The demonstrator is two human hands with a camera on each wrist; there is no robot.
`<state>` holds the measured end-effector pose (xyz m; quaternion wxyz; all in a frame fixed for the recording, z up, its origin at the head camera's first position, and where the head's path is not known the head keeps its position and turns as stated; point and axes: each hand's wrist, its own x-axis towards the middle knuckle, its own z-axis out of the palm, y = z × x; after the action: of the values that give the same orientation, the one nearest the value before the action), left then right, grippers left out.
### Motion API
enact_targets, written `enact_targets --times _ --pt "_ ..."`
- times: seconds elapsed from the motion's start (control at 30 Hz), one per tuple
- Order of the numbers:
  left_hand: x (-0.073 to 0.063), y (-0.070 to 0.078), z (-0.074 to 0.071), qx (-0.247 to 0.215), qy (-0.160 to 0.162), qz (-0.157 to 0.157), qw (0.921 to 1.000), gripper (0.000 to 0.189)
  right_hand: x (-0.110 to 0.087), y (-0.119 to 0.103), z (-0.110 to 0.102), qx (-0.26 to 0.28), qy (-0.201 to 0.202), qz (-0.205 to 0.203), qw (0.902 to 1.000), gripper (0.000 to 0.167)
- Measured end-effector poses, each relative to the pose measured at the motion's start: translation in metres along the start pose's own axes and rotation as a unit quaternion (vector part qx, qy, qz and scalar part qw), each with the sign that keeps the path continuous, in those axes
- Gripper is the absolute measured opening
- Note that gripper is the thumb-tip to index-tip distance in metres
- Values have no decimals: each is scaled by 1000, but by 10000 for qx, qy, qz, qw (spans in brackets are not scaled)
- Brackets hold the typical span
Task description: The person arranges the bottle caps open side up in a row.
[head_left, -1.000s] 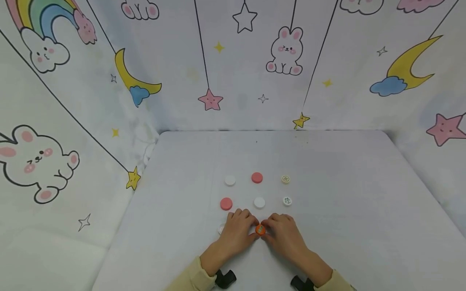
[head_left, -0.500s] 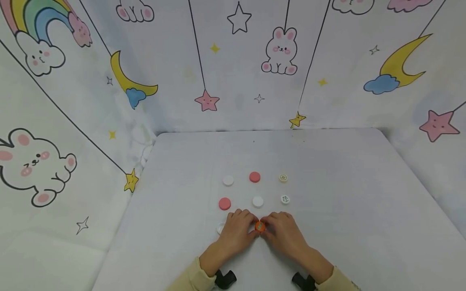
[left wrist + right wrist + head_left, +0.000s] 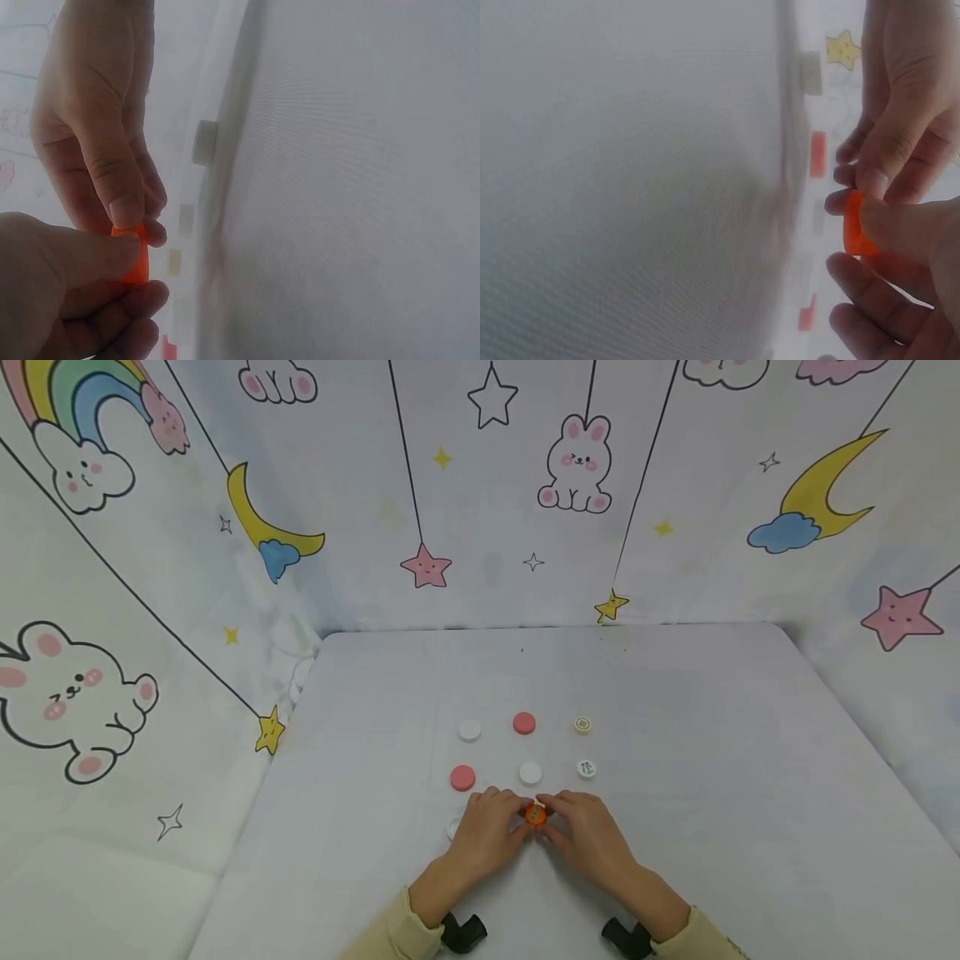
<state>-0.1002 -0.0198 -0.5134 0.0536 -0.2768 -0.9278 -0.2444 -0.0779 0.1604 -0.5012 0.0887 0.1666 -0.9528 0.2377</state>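
Observation:
An orange bottle cap with a small greenish print on top is pinched between both hands. My left hand holds its left side between thumb and fingers. From the right, my right hand grips it the same way, the two sets of fingertips nearly meeting. In the left wrist view the orange cap appears raised off the table, thumbs on its near side. The right wrist view shows the cap's hollow edge. Just beyond the hands lies a white cap.
Other caps lie in rows: a red cap, a printed white cap, a white cap, another red cap and a yellowish patterned cap. My left hand partly covers one white cap. A cartoon-printed cloth surrounds the white table.
Both hands have moved slightly away from the body with the orange cap, which now sits closer to the white cap beyond it. The head view has shifted a little.

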Motion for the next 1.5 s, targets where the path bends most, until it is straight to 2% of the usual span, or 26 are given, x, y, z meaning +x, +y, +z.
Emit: enact_targets --times 0.23,0.4,0.53,0.7,0.83,0.97,1.13,1.27,1.5 --pt "0 3 -5 -243 21 62 9997 29 -1 2 0 187 262 -164 9993 33" --pt "0 3 -4 -448 166 77 9988 26 -3 1 2 184 345 -26 9992 29" --pt "0 2 -3 -698 173 -206 9972 24 -5 1 2 369 483 -66 9981 31" --pt "2 3 -5 -1216 -38 -682 9902 21 -8 3 2 629 683 -352 9951 44" --pt "4 5 -8 -1696 -110 -879 9815 19 -10 6 1 809 709 -574 9925 50" --pt "4 5 -8 -1967 -105 -981 9755 20 -11 9 2 825 751 -738 9910 54" --pt "1 9 -6 -2069 -208 -987 9731 28 -13 10 3 663 920 -730 9909 51" --pt "-2 11 -3 -1958 -247 -798 9771 36 -15 11 6 488 900 -540 9933 48" --pt "-2 9 -2 -1198 342 -556 9906 28 -7 12 9 409 821 -656 9936 45"
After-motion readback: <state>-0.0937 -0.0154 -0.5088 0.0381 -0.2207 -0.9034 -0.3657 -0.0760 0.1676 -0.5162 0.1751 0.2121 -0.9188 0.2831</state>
